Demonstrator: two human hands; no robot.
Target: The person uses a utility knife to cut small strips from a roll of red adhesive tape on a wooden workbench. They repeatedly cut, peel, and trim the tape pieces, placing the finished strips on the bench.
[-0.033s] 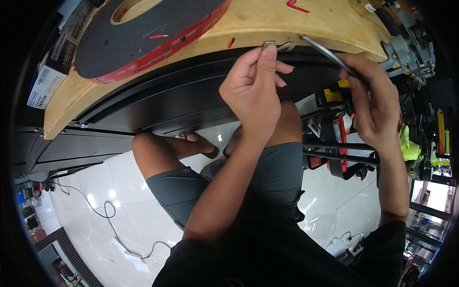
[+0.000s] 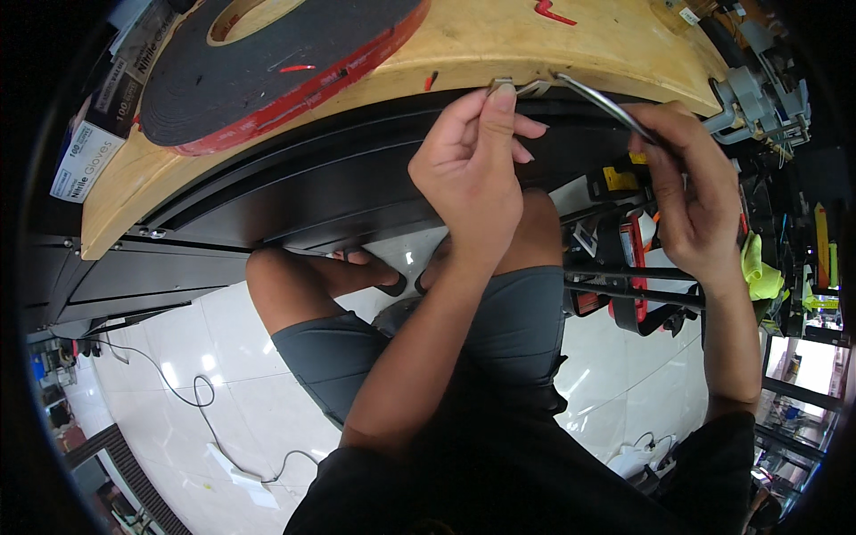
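Near the bench's front edge, my left hand (image 2: 468, 183) pinches a small bent metal piece (image 2: 533, 86) between thumb and index finger, its other fingers curled loosely. My right hand (image 2: 691, 187) grips a slender silvery metal tool (image 2: 597, 100), whose tip points up and left, close beside the metal piece; whether they touch is unclear. On the wooden bench (image 2: 481, 36), a large roll of dark tape with red liner (image 2: 205, 98) lies to the left. Small red scraps (image 2: 553, 12) lie on the bench.
Glove boxes (image 2: 89, 143) stand at the far left, and a grey metal vise (image 2: 749, 102) at the bench's right end. Below are black cabinet fronts (image 2: 267, 205), and at right a rack with tools and a yellow-green cloth (image 2: 758, 272). Cables (image 2: 205, 401) lie on the tiled floor.
My right hand and the slender tool have shifted slightly to the left, toward the metal piece. My left hand looks the same.
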